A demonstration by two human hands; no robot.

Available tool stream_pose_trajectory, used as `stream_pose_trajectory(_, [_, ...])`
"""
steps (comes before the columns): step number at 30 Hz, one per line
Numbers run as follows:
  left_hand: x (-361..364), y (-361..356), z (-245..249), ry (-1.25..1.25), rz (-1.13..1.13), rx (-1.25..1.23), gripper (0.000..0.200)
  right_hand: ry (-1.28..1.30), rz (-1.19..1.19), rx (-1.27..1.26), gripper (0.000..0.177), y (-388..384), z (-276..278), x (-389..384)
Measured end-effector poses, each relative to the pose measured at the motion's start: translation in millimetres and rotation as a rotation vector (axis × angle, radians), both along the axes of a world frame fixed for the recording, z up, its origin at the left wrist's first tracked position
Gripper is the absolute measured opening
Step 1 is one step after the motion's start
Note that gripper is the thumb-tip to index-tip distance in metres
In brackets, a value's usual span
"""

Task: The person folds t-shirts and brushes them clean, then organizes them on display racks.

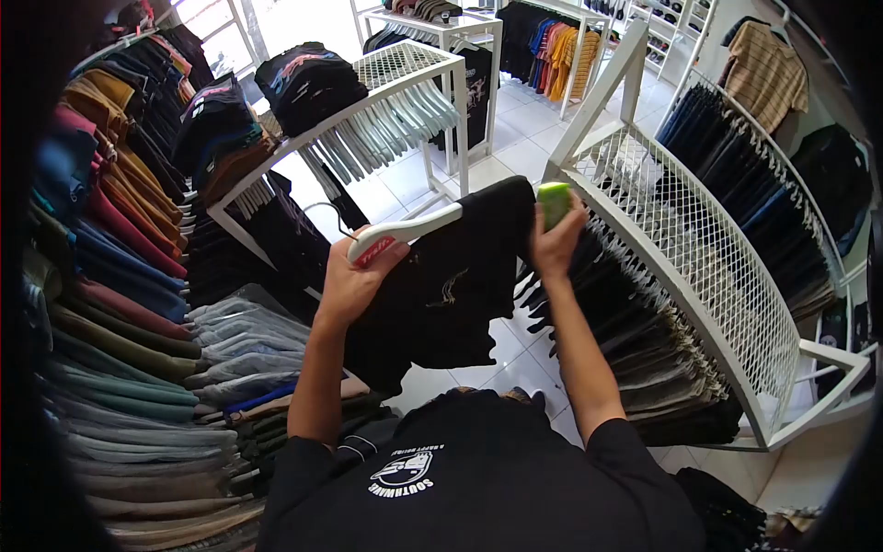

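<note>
My left hand [351,283] is closed around the neck of a white clothes hanger [418,224], beside its red label; the metal hook sticks up to the left. From the hanger hangs a black T-shirt [460,308] with a small pale print, held up in front of my chest. At the shirt's right edge, my right hand [557,241] grips a small bright green block-shaped thing [554,201], its top standing above the fingers. Part of the green thing is hidden by the fingers, and I cannot tell its kind.
A long row of hung clothes [138,304] lines the left side. Ahead stands a white rack with a mesh top [405,66], folded shirts [308,83] and white hangers. Close on the right is another white mesh-topped rack [699,239] full of dark clothes, over a tiled floor [506,377].
</note>
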State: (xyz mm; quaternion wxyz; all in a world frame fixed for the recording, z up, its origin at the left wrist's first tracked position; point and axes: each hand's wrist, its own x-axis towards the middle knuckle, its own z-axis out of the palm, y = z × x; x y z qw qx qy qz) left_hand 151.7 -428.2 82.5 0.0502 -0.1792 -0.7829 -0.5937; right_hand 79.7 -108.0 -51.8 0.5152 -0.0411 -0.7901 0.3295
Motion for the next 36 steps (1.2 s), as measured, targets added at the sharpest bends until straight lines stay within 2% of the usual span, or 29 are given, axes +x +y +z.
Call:
stream_pose_trajectory(1, [0,-3,0,-0.037,0.028,-0.021,0.023,-0.013,-0.083,-0.076,0.063,13,4,-1])
stream_pose_trajectory(3, [-1,-4,2,-0.018,0.028,-0.022,0.024,0.062,-0.068,-0.118,0.062,27,14,12])
stream_pose_trajectory(6, [-1,1,-1,-0.002,-0.002,-0.064,0.025,0.073,0.17,-0.139,0.061,-12,55,51])
stream_pose_trajectory(7, [0,7,0,-0.003,0.001,-0.062,0.025,0.086,0.218,0.034,0.061,-23,64,61])
stream_pose_trajectory(9, [1,18,6,-0.086,-0.054,-0.089,0.02,0.096,0.365,0.165,0.06,-32,56,62])
stream_pose_trajectory(11, [-2,19,3,-0.028,-0.052,-0.133,0.021,0.051,0.333,0.211,0.062,-16,27,46])
stream_pose_trajectory(13, [-3,10,0,-0.041,-0.058,-0.134,0.021,-0.271,0.058,-0.061,0.063,13,-3,30])
stream_pose_trajectory(15, [1,-2,5,-0.043,-0.089,-0.178,0.021,-0.294,0.067,-0.1,0.062,44,-10,38])
stream_pose_trajectory(17, [-1,-5,10,-0.045,-0.119,-0.217,0.022,-0.237,0.238,-0.182,0.053,47,20,56])
stream_pose_trajectory(19, [-4,-5,13,-0.01,-0.231,-0.197,0.022,-0.238,0.551,-0.255,0.052,40,49,64])
stream_pose_trajectory(21, [-10,3,21,-0.005,-0.286,-0.191,0.022,-0.566,0.871,-0.373,0.056,30,81,71])
stream_pose_trajectory(22, [-15,6,24,0.052,-0.313,-0.219,0.023,-0.606,0.949,-0.305,0.055,19,94,75])
stream_pose_trajectory(23, [-20,9,28,0.109,-0.338,-0.247,0.023,-0.76,0.997,-0.283,0.063,11,95,74])
stream_pose_trajectory(24, [-25,12,34,0.211,-0.324,-0.348,0.026,-0.825,1.143,-0.273,0.072,6,96,76])
stream_pose_trajectory(25, [-31,13,37,0.213,-0.322,-0.348,0.026,-0.889,1.292,-0.26,0.081,2,96,81])
stream_pose_trajectory(27, [-40,15,39,0.106,-0.396,-0.242,0.03,-0.912,1.351,-0.28,0.091,-2,80,91])
stream_pose_trajectory(29, [-48,15,32,0.166,-0.395,-0.285,0.037,-0.914,1.341,-0.355,0.087,-9,76,102])
stream_pose_trajectory(31, [-54,16,18,0.268,-0.254,-0.396,0.048,-0.74,1.287,-0.358,0.085,-17,56,108])
stream_pose_trajectory(32, [-55,21,7,0.257,-0.192,-0.348,0.071,-0.74,1.287,-0.36,0.085,-20,48,111])
stream_pose_trajectory(33, [-49,28,3,0.607,-0.008,-0.377,0.07,-0.721,1.23,-0.452,0.083,-23,45,112])
stream_pose_trajectory(35, [-45,41,-24,0.36,0.289,-0.214,0.062,-0.698,1.168,-0.54,0.081,-30,44,115])
stream_pose_trajectory(36, [-41,46,-30,0.112,0.341,-0.176,0.056,-0.652,1.115,-0.55,0.079,-35,46,116])
